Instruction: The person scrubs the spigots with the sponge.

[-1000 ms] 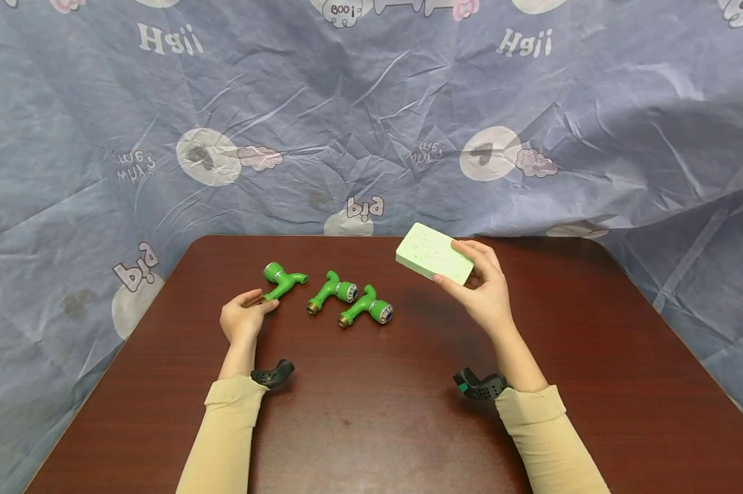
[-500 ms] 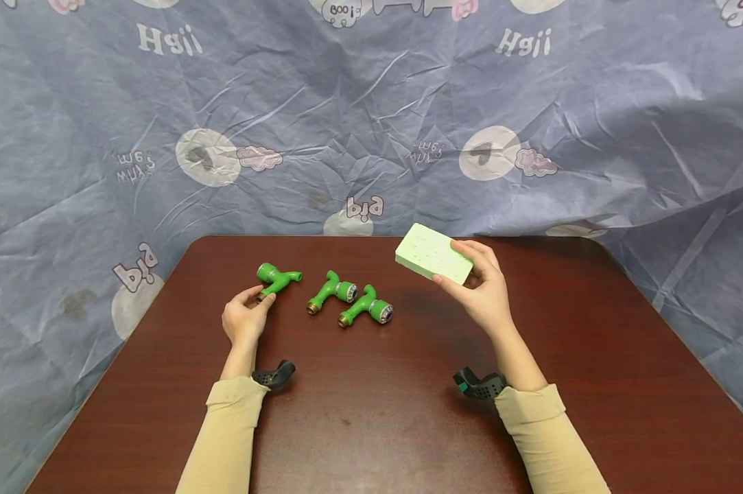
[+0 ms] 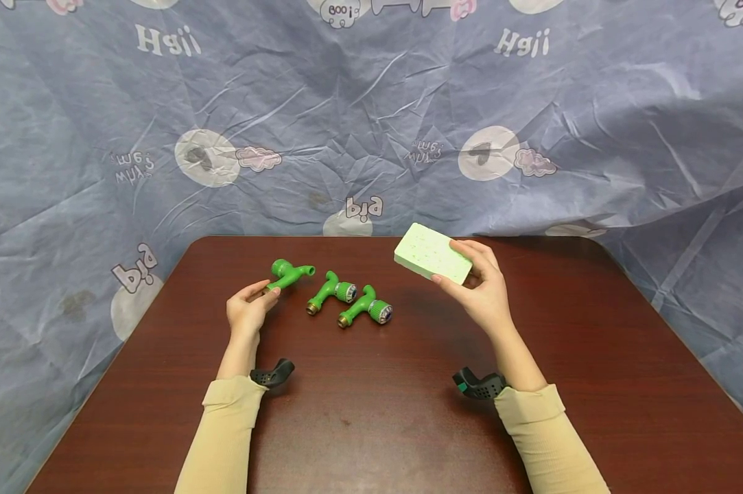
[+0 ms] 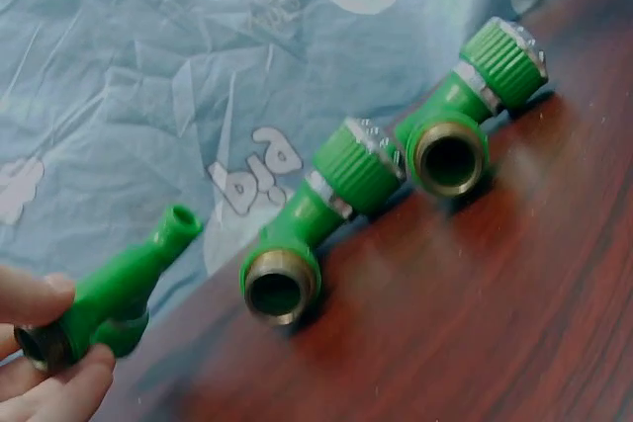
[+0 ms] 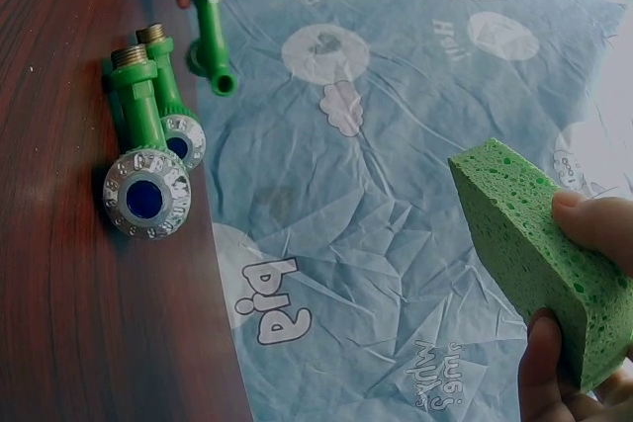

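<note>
Pinching the threaded brass end of a green tap (image 3: pixel 289 276), the left hand (image 3: pixel 248 312) has its thumb and fingers closed on the metal. That tap is raised above the left part of the table (image 3: pixel 359 412), its spout pointing to the right.

Gripping a pale green sponge (image 3: pixel 433 252), the right hand (image 3: pixel 482 285) has it by one end, thumb on the near side and fingers over the far edge. The sponge is in the air above the right half of the table, tilted, well apart from the taps; its surface is pitted with small holes.

Between the two hands, a middle tap (image 3: pixel 331 293) and a right-hand tap (image 3: pixel 366 307) lie side by side on the table. Both have their brass ends toward the person and their ribbed knobs to the right. The knob of the former is just beside the latter; whether they touch, I cannot tell. In the right wrist view, their silver caps have blue centres.

Behind the table hangs a wrinkled blue cloth (image 3: pixel 371 185) with printed words and pictures. Both forearms wear cream sleeves (image 3: pixel 219 432) with turned-back cuffs.
</note>
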### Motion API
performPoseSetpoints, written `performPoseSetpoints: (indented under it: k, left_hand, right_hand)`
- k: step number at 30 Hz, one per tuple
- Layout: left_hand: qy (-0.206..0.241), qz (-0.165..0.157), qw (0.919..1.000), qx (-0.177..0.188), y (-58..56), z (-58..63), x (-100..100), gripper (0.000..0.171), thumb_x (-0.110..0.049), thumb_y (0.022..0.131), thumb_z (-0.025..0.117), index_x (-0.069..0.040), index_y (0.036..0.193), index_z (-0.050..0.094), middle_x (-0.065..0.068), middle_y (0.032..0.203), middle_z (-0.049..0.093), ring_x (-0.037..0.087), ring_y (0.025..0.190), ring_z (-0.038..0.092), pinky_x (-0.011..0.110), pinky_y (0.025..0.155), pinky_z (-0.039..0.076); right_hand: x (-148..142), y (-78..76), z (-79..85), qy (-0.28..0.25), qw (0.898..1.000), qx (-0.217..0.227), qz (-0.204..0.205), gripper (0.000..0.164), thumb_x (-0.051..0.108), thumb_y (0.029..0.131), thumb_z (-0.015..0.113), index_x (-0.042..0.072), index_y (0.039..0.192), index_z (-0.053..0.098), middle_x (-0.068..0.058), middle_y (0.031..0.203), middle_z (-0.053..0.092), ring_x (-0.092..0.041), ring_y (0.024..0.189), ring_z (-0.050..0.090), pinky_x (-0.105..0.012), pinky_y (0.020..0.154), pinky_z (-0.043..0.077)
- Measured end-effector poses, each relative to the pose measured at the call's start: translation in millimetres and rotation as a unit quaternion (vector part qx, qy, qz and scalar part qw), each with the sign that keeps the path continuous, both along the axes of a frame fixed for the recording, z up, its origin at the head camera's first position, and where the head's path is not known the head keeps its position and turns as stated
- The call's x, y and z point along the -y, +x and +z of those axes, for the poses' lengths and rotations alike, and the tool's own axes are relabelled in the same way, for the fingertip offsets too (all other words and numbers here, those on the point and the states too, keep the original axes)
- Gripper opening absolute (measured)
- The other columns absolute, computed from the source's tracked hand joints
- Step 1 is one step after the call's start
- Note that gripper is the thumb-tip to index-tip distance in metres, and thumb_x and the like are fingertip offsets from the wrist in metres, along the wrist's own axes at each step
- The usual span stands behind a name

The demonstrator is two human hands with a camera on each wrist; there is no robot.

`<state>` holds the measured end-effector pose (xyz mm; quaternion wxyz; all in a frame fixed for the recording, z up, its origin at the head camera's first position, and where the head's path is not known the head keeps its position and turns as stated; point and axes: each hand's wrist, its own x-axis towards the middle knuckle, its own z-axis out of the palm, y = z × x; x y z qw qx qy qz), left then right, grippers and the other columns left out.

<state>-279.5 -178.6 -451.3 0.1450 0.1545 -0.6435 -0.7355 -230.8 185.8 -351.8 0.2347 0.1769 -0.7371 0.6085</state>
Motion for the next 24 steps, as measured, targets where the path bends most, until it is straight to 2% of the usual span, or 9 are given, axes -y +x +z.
performPoseSetpoints:
  k: [8,16,22,24]
  left_hand:
    - [0.056,-0.081,0.9932,-0.063,3.5,18.9,-17.1,0.041,0.009,0.076,0.072,0.007,0.115,0.061,0.002,0.088,0.066,0.011,0.076,0.067,0.032,0.078,0.055]
    - [0.026,-0.155,0.9812,-0.112,13.4,36.5,-45.7,0.044,0.011,0.075,0.071,0.014,0.117,0.057,-0.003,0.091,0.069,0.008,0.080,0.065,0.021,0.070,0.055]
    - [0.028,-0.190,0.9709,-0.143,19.6,42.8,-70.6,0.040,0.013,0.074,0.071,0.014,0.113,0.059,0.009,0.101,0.069,0.011,0.079,0.067,0.018,0.064,0.053]
    - [0.024,-0.197,0.9686,-0.150,21.5,43.0,-78.3,0.039,0.014,0.074,0.070,0.014,0.111,0.061,0.018,0.106,0.066,0.012,0.080,0.067,0.019,0.064,0.053]
  right_hand:
    - [0.9,-0.3,0.5,0.003,1.000,-0.006,0.003,0.057,-0.014,0.070,0.074,-0.011,0.124,0.054,-0.021,0.126,0.043,-0.009,0.083,0.057,-0.014,0.066,0.050]
    - [5.5,1.2,0.5,-0.002,1.000,-0.009,0.018,0.058,-0.015,0.070,0.074,-0.011,0.124,0.053,-0.021,0.126,0.042,-0.009,0.083,0.057,-0.013,0.066,0.050]
    - [10.8,3.8,-0.1,-0.002,1.000,-0.007,0.028,0.058,-0.015,0.069,0.074,-0.011,0.124,0.054,-0.021,0.127,0.043,-0.010,0.083,0.057,-0.013,0.065,0.050]
    - [13.2,5.3,-0.2,-0.002,0.999,-0.011,0.031,0.058,-0.015,0.069,0.074,-0.011,0.123,0.054,-0.021,0.126,0.043,-0.010,0.084,0.057,-0.013,0.065,0.050]
